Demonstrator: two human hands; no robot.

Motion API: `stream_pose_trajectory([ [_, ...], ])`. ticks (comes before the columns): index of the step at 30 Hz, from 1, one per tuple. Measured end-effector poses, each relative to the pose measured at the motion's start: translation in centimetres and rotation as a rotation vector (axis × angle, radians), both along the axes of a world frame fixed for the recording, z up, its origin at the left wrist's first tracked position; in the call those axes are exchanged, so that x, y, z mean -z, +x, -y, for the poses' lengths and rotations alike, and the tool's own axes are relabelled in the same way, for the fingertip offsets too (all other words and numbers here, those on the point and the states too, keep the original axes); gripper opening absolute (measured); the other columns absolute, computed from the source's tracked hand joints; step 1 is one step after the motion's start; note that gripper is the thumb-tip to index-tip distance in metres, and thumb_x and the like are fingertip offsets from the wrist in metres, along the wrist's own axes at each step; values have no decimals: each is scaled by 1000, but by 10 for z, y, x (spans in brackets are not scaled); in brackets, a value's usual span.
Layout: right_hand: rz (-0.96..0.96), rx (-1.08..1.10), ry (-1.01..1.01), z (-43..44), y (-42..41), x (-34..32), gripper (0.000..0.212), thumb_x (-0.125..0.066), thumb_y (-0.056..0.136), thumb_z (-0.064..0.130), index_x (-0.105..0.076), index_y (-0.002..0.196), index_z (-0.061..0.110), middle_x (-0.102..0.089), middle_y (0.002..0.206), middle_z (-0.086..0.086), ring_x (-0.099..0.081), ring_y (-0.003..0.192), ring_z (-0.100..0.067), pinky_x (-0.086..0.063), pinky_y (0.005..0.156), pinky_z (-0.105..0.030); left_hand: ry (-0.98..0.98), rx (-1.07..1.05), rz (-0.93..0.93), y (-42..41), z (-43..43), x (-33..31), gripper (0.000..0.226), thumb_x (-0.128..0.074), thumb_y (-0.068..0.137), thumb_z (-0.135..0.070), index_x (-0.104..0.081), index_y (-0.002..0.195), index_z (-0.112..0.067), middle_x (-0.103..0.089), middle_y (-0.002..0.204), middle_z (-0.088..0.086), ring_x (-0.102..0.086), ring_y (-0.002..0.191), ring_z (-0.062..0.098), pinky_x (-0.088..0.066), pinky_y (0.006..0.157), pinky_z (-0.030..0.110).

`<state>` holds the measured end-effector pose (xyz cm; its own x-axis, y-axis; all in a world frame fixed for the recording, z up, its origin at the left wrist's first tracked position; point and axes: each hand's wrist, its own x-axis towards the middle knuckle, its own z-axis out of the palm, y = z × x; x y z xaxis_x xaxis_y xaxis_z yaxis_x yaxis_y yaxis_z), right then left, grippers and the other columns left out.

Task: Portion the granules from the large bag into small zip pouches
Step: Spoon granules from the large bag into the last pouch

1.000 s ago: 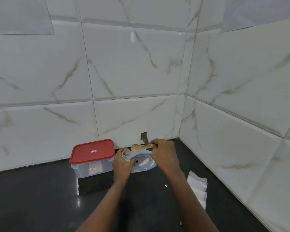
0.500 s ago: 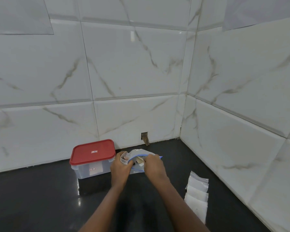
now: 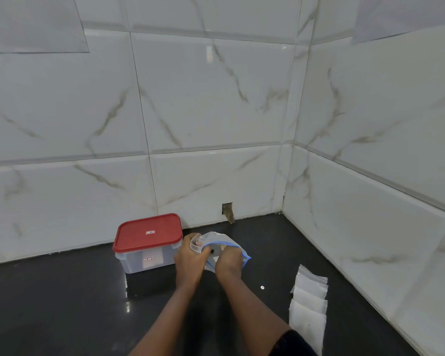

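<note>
The large clear bag (image 3: 217, 238) with a blue zip rim stands open on the black counter (image 3: 62, 304). My right hand (image 3: 229, 260) reaches down into its mouth, fingers curled round a wooden spoon of which only a tan sliver (image 3: 222, 245) shows. My left hand (image 3: 190, 260) is at the bag's left edge and pinches a small clear zip pouch (image 3: 197, 244) upright beside the rim. The granules inside the bag are hidden by my hands.
A clear box with a red lid (image 3: 148, 233) stands just left of my left hand, against the tiled wall. Several small zip pouches (image 3: 308, 304) lie overlapped at the right, near the side wall. A tiny white speck (image 3: 262, 287) lies on the counter.
My right hand, which held the spoon above the bag a second ago, has dropped down into the bag's mouth. The left hand stays put with the small pouch.
</note>
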<state>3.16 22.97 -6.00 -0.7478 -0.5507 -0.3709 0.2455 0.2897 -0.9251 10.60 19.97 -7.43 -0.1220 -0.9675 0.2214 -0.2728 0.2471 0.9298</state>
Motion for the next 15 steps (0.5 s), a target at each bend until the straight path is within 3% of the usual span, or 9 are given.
stream_pose_trajectory([
  [4, 56, 5, 30, 7, -2, 6, 33, -34, 98, 7, -58, 116, -6, -61, 114, -19, -57, 107, -32, -47, 95, -40, -11, 7, 15, -2, 1, 0, 34, -72, 77, -12, -61, 109, -12, -66, 99, 2, -60, 88, 15, -40, 56, 4],
  [7, 144, 0, -21, 12, -2, 4, 33, -32, 100, 8, -56, 118, -4, -60, 115, -17, -53, 97, -26, -45, 94, -37, -20, -8, 31, -1, 6, 2, 36, -72, 78, -14, -60, 112, -11, -66, 101, 3, -58, 87, 13, -39, 56, 5],
  [12, 301, 80, -108, 17, 1, 1, 33, -33, 100, 11, -54, 122, -2, -56, 125, -20, -53, 99, -27, -45, 89, -36, -34, -25, 55, 1, 12, 2, 35, -71, 79, -14, -60, 112, -9, -66, 100, 7, -57, 87, 15, -35, 59, 5],
  [15, 316, 71, -146, 18, -1, 4, 34, -37, 100, 10, -50, 129, -3, -55, 129, -19, -55, 115, -30, -45, 89, -30, -37, -31, 48, 4, 14, 3, 36, -71, 79, -14, -60, 112, -10, -65, 99, 6, -57, 88, 17, -36, 60, 7],
])
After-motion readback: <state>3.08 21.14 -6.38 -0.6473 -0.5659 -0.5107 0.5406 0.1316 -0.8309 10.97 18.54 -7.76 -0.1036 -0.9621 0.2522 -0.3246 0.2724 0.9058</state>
